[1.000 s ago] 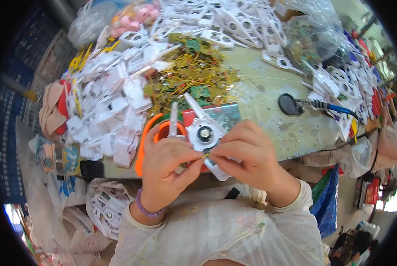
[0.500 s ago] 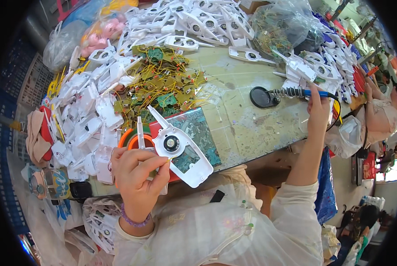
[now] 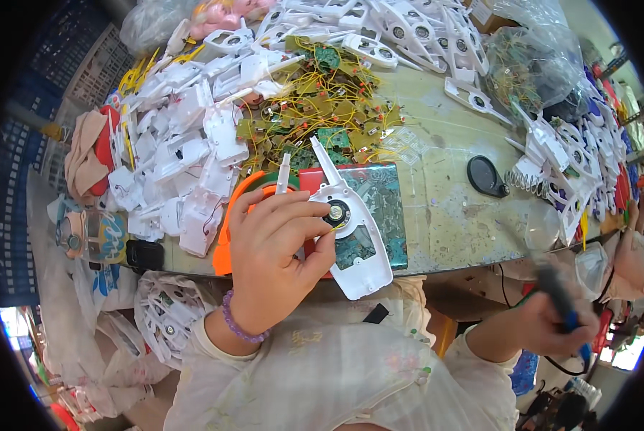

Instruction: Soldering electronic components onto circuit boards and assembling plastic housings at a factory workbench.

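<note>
My left hand (image 3: 282,248), with a purple bead bracelet at the wrist, is pinched over a white plastic casing (image 3: 368,276). Between its thumb and fingertip shows the end of a thin wire, right beside the round black speaker (image 3: 335,213) in the casing. The casing lies tilted on a teal and red flat box (image 3: 390,215), overhanging the table's front edge. Off to the lower right, my right hand (image 3: 544,327) is wrapped round a soldering iron (image 3: 556,293) with a blue handle. Motion smears the iron, whose tip points up toward the table.
A black round dish (image 3: 485,176) and a coiled spring holder (image 3: 526,182) stand at the right. Circuit boards with yellow wires (image 3: 314,108) are heaped behind the casing. White casings pile up left, back and right. Orange rings (image 3: 223,237) lie beside my left hand.
My right hand has drawn the soldering iron out of its spring holder and brought it down toward me. My left fingers have come up against the speaker. The whole view has shifted.
</note>
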Action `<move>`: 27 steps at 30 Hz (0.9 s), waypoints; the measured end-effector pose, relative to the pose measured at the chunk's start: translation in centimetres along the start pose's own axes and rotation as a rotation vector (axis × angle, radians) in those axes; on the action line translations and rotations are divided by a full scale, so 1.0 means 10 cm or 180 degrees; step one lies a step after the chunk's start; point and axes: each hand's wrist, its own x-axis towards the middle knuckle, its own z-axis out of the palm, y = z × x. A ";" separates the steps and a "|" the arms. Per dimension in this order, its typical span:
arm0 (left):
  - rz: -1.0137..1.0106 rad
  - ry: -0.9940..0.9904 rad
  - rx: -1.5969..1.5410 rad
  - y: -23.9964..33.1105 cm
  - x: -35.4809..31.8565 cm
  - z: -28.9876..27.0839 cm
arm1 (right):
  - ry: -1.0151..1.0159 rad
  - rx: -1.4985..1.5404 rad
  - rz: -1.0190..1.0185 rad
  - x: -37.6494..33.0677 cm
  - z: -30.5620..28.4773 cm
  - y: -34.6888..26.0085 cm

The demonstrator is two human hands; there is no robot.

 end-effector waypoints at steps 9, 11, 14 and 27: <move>-0.0025 -0.0058 0.0163 0.03 0.02 0.02 | -0.1671 0.0956 0.0335 -0.40 0.83 -0.17; -0.0026 -0.0072 0.0178 0.03 0.02 0.02 | -0.1807 0.0999 0.0341 -0.41 0.88 -0.16; -0.0029 -0.0092 0.0186 0.03 0.02 0.01 | -0.1932 0.1022 0.0410 -0.42 0.92 -0.14; -0.0061 -0.0103 0.0099 0.03 0.04 0.00 | -0.1977 0.1093 0.0395 -0.42 0.96 -0.13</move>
